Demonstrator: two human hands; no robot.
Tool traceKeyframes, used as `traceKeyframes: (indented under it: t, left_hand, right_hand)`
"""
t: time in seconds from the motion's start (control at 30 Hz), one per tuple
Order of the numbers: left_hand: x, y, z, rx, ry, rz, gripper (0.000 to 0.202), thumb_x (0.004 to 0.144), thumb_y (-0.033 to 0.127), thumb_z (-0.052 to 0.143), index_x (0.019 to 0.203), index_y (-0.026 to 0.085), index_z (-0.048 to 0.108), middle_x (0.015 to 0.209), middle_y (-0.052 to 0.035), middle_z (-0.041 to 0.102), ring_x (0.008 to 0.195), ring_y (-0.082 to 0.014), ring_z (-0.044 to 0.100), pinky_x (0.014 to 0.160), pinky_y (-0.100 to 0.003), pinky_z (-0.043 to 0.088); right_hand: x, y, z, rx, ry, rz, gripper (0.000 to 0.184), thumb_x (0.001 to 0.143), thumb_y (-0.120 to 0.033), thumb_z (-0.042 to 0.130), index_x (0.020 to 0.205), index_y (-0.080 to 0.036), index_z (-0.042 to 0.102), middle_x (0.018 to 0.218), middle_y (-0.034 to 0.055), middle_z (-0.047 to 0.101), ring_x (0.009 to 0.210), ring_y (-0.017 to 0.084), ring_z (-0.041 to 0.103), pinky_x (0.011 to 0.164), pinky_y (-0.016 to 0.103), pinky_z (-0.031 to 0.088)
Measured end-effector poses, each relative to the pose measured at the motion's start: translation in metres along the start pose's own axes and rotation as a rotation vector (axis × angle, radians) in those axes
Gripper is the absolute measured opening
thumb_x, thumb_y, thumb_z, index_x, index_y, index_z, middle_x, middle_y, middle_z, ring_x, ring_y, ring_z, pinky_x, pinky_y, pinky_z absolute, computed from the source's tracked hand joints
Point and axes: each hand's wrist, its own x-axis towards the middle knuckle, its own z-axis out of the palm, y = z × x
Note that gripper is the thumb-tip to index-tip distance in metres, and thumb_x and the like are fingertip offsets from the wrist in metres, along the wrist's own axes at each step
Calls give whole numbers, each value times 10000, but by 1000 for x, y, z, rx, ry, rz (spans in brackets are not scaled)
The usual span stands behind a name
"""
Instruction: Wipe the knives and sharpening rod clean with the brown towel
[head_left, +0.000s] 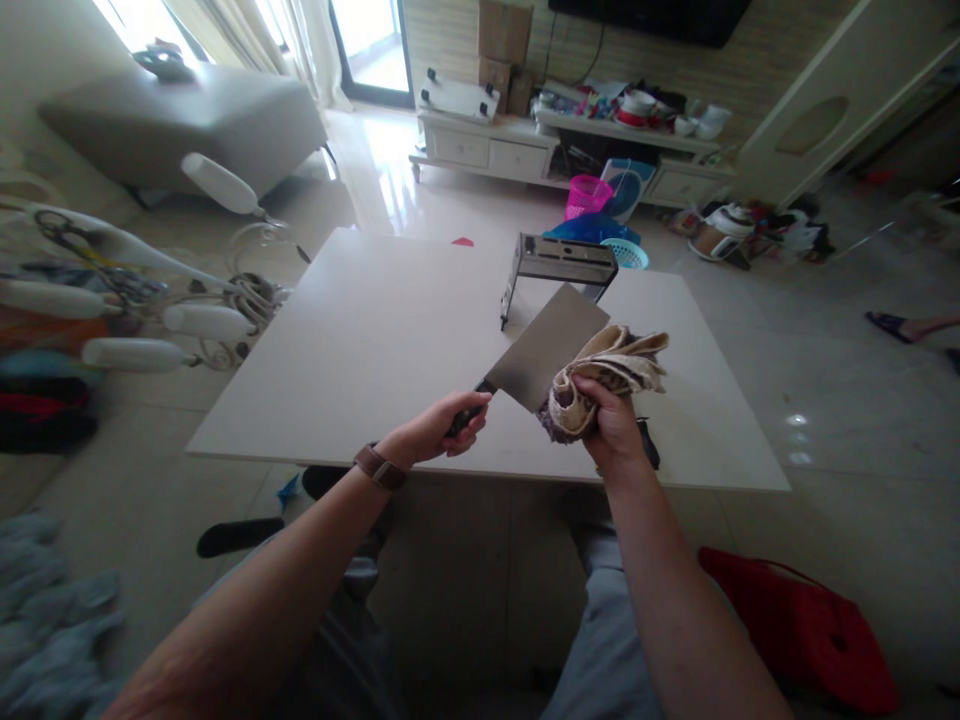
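My left hand is closed round the dark handle of a broad steel cleaver, whose blade points up and to the right over the white table. A crumpled beige cloth is bunched in my right hand and presses against the blade's right side. A brown watch strap sits on my left wrist. Behind the blade a metal knife rack stands on the table.
A small dark object lies on the table by my right wrist. A red bag lies on the floor at right, a sandal at lower left. A white clothes rack stands left; a TV cabinet and pink basket stand behind.
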Motion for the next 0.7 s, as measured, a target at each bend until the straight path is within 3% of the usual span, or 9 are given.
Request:
traceKeyframes:
  t: [0.2, 0.37, 0.53, 0.7]
  left_hand:
    - [1, 5, -9, -145, -20, 23, 416, 872, 459, 600, 594, 182, 461, 453, 72, 384, 300, -24, 223, 320, -172, 170]
    - [1, 2, -4, -124, -17, 17, 423, 851, 465, 625, 584, 182, 458, 452, 73, 391, 300, -25, 234, 322, -172, 193]
    - [3, -5, 6, -33, -20, 1, 436, 850, 490, 629, 590, 177, 472, 476, 62, 420, 311, -30, 277, 336, -185, 218]
    - [3, -5, 6, 6, 21, 28, 427, 869, 477, 616, 599, 180, 468, 477, 63, 409, 316, -33, 280, 343, -192, 210]
  right_hand:
    - [6, -1, -5, 5, 52, -25, 337, 573, -170, 875, 873, -224, 730, 846, -45, 779, 784, 169, 734, 825, 331, 627]
    - [7, -1, -3, 51, 93, -46, 368, 561, -150, 880, 892, -219, 735, 857, -45, 783, 777, 161, 733, 803, 310, 631]
    - [3, 1, -2, 54, 13, -8, 308, 567, -142, 877, 836, -219, 747, 817, -53, 783, 723, 137, 721, 710, 256, 628]
    - [-1, 3, -1, 5, -58, 59, 315, 572, -139, 881, 851, -219, 757, 825, -46, 790, 734, 149, 730, 716, 271, 636]
